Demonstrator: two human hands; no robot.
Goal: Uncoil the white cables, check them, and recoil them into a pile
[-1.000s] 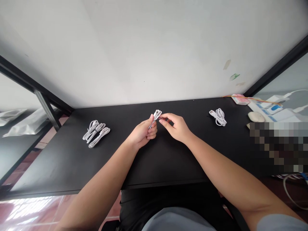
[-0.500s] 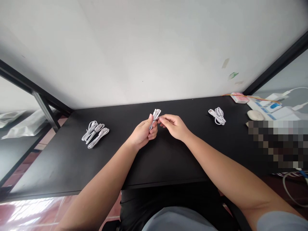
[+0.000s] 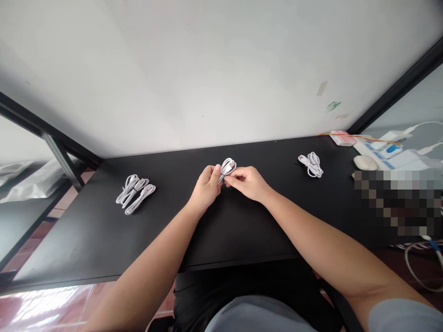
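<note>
A coiled white USB cable (image 3: pixel 228 165) is held over the middle of the desk, with a metal-ended plug visible at its top. My left hand (image 3: pixel 206 188) grips the coil from the left, thumb pressed on top. Around the coil runs a thin black twist tie (image 3: pixel 223 174). My right hand (image 3: pixel 249 183) pinches the tie's end between thumb and fingers, close against the right side of the coil; the fingertips partly hide it.
Coiled white cables (image 3: pixel 135 192) lie on the black desk (image 3: pixel 86 240) at left, and another white coil (image 3: pixel 312 164) lies at right. A power strip (image 3: pixel 372 150) with chargers, a pale mouse (image 3: pixel 365 163) and a pink-white box (image 3: pixel 342 138) occupy the far right. A wall stands behind.
The coil has turned in my left hand, so its loops and plug show more. My right fingers have moved slightly left and down, closer to the coil.
</note>
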